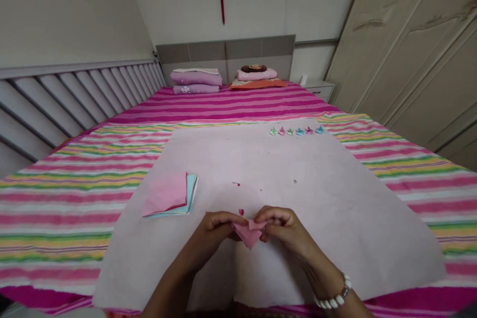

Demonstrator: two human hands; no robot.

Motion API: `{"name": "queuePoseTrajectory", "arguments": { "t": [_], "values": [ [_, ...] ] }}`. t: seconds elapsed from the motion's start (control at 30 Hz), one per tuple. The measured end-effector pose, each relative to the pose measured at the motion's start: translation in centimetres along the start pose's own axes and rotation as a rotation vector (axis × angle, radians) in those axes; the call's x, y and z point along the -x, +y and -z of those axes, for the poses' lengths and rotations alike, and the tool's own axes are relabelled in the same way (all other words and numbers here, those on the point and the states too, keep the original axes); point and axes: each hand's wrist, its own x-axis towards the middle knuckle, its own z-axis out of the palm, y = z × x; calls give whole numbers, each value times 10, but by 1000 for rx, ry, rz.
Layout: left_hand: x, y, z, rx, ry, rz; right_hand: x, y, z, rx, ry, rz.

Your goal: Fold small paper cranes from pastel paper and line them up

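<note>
A small folded piece of pink paper (pixel 249 234) is held between my two hands, with one pointed corner facing down toward me. My left hand (pixel 219 226) pinches its left side between thumb and fingers. On the other side, my right hand (pixel 278 221) grips the right edge the same way, and a white beaded bracelet circles that wrist. Fingers hide part of the paper's edges. Just beyond the fingertips lies a tiny red and dark bit (pixel 241 211). A stack of pink and light blue paper sheets (pixel 169 194) rests to the left of my hands.
A large pale sheet (pixel 208 154) covers the striped bed (pixel 70 194). Several small folded paper pieces (pixel 300 131) stand in a row at its far right. A thin red-tipped item (pixel 236 184) lies mid-sheet. Folded bedding (pixel 196 79) sits by the headboard; a rail (pixel 85 84) runs left.
</note>
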Motion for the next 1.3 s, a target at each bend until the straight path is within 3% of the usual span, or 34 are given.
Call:
{"name": "queuePoseTrajectory", "arguments": {
  "t": [0.13, 0.3, 0.53, 0.77, 0.93, 1.13, 1.3],
  "values": [
    [1, 2, -2, -23, -1, -15, 1, -2, 0, -18, -39, 24],
    [-3, -4, -6, -89, 112, -47, 2, -2, 0, -26, -104, 32],
    [-1, -4, -13, -257, 125, -161, -3, 0, -6, 75, 28, -82],
    [-3, -6, -16, -46, 168, -62, -3, -5, -11, 179, 33, -21],
    [-9, -6, -14, -64, 238, -11, -2, -4, -14, 182, -1, 21],
    [-8, -3, -11, -146, 72, -4, -3, 1, -13, 230, 75, 17],
    [-8, -2, -11, -271, 88, -94, -3, 1, -9, 217, 89, -29]
  ]
}}
